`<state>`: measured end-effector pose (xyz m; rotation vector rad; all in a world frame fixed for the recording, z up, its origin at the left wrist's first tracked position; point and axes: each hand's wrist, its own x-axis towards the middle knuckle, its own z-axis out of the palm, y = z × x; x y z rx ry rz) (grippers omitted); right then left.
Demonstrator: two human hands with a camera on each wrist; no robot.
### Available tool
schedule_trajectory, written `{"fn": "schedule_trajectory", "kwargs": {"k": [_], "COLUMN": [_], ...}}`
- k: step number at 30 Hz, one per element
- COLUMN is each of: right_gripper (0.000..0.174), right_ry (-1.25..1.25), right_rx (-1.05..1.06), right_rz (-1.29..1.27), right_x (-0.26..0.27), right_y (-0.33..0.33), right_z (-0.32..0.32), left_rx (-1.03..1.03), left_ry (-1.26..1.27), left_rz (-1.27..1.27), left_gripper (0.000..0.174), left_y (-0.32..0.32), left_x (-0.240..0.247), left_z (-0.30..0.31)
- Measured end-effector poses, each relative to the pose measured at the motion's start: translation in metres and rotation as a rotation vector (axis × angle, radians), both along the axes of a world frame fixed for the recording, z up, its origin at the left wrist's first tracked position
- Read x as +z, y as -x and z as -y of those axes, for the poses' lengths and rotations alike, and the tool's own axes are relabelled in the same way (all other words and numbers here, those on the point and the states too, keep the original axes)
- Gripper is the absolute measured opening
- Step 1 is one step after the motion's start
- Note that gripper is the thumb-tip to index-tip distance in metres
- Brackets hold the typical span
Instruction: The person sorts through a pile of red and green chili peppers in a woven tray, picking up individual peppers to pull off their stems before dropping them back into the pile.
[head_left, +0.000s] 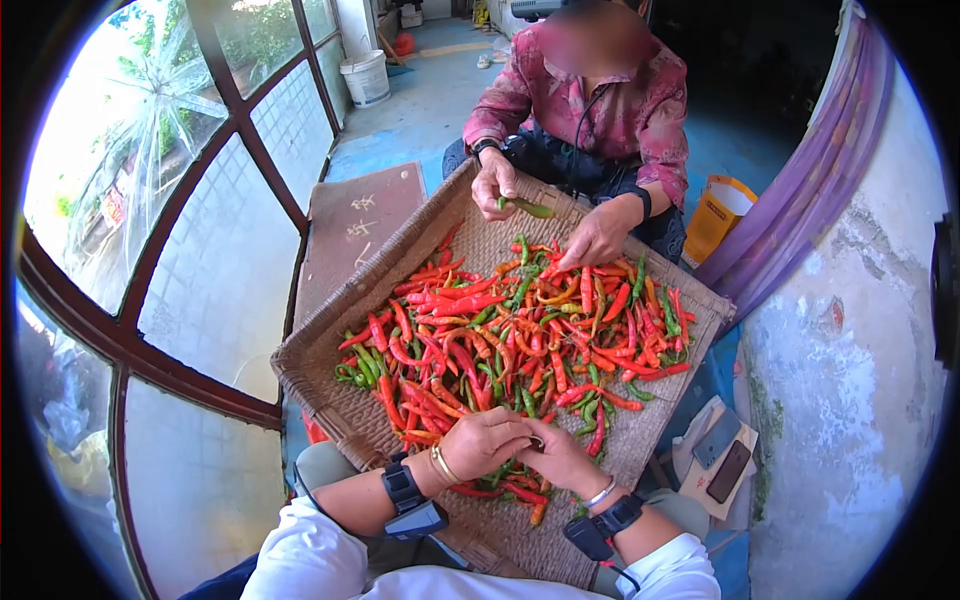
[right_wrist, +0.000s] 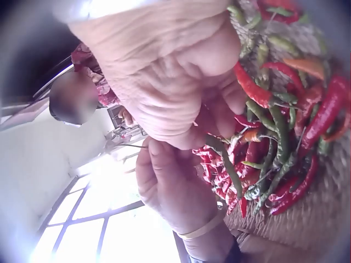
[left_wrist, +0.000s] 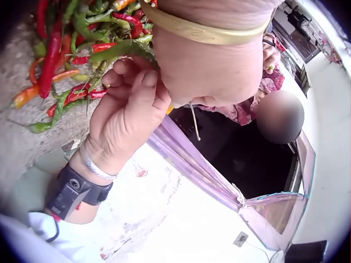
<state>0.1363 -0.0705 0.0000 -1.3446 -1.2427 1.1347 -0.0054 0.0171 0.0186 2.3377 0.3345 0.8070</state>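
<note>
Tray [head_left: 640, 435] keeps chillies [head_left: 455, 345] within reach; your left hand [head_left: 483, 443] and right hand [head_left: 562, 462] meet, pinching a stem [left_wrist: 195, 123], likely for control.

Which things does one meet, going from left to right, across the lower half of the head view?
Window panes, the left hand, the right hand, two phones, then the worn wall.

Windows [head_left: 215, 270]: dark-framed panes, bright daylight outside
Wall [head_left: 840, 400]: white, patchy and stained
Floor [head_left: 405, 130]: blue, scuffed with pale patches
Curtain [head_left: 805, 230]: purple, hanging beside the wall
Bucket [head_left: 366, 80]: white, near the windows
</note>
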Motion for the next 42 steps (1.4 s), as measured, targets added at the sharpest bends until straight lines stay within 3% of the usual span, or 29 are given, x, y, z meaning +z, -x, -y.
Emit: {"fn": "schedule_trajectory", "kwargs": {"k": [2, 4, 6, 8, 9, 12, 13, 15, 18, 20, 22, 24, 26, 28, 30, 32, 35, 37, 40, 42], "right_gripper": [0.019, 0.015, 0.01, 0.009, 0.009, 0.01, 0.011, 0.012, 0.012, 0.013, 0.015, 0.015, 0.016, 0.016, 0.014, 0.015, 0.017, 0.019, 0.021, 0.019], "right_ry": [-0.028, -0.056, 0.128, 0.17, 0.184, 0.169, 0.099, 0.037, 0.01, 0.037, 0.157, 0.179, 0.305, 0.374, 0.343, 0.085, -0.135, -0.055, 0.085, 0.137], "right_rx": [0.018, 0.035, -0.085, -0.11, -0.155, -0.235, -0.251, -0.276, -0.301, -0.295, -0.314, -0.35, -0.492, -0.544, -0.458, -0.709, -0.708, -0.703, -0.419, -0.393], "right_rz": [0.108, 0.216, -0.202, -0.248, -0.302, -0.377, -0.223, -0.018, 0.0, -0.017, -0.272, -0.421, -0.76, -0.845, -0.923, -1.05, -0.986, -0.939, -0.891, -0.857], "right_x": [-0.001, -0.001, 0.0, -0.001, 0.004, -0.001, -0.004, 0.002, 0.0, 0.002, 0.002, -0.007, -0.023, -0.024, -0.026, 0.005, 0.022, 0.022, 0.01, 0.009], "right_y": [-0.001, 0.0, 0.0, -0.004, -0.006, -0.007, -0.01, -0.013, -0.014, -0.013, -0.012, -0.016, -0.028, -0.041, -0.061, -0.081, -0.112, -0.108, -0.083, -0.067], "right_z": [0.002, 0.003, 0.003, 0.003, 0.003, 0.002, 0.002, 0.001, 0.0, 0.002, 0.002, 0.002, 0.004, 0.007, 0.003, -0.016, -0.026, -0.024, -0.017, -0.013], "left_rx": [-0.046, -0.014, 0.016, 0.017, -0.007, -0.016, -0.021, -0.119, -0.193, -0.197, -0.196, -0.209, -0.19, -0.142, -0.139, -0.136, -0.134, -0.113, 0.074, 0.26], "left_ry": [0.11, 0.046, -0.019, 0.1, 0.351, 0.392, 0.394, 0.853, 1.039, 1.062, 1.086, 1.047, 1.039, 0.805, 0.74, 0.678, 0.569, 0.352, 0.071, -0.162], "left_rz": [0.044, 0.076, 0.109, -0.07, -0.259, -0.313, -0.315, -0.354, -0.356, -0.354, -0.348, -0.383, -0.403, -0.422, -0.413, -0.404, -0.378, -0.375, -0.306, -0.344], "left_gripper": [0.02, 0.025, 0.029, 0.039, 0.043, 0.042, 0.042, 0.042, 0.041, 0.04, 0.039, 0.033, 0.027, 0.025, 0.025, 0.025, 0.024, 0.023, 0.019, 0.023], "left_y": [0.001, -0.002, -0.003, -0.002, 0.001, 0.0, -0.001, 0.0, 0.0, 0.0, 0.0, 0.0, 0.0, 0.001, 0.002, 0.003, 0.002, 0.002, 0.005, 0.012], "left_x": [-0.002, 0.003, 0.003, -0.005, -0.002, -0.008, -0.01, -0.012, -0.016, -0.019, -0.024, -0.027, -0.017, -0.017, -0.011, -0.009, -0.007, -0.007, -0.004, 0.005], "left_z": [0.001, -0.001, -0.001, 0.001, 0.004, 0.005, 0.004, 0.004, 0.006, 0.007, 0.007, 0.006, 0.007, 0.008, 0.008, 0.01, 0.007, 0.001, -0.02, -0.039]}}
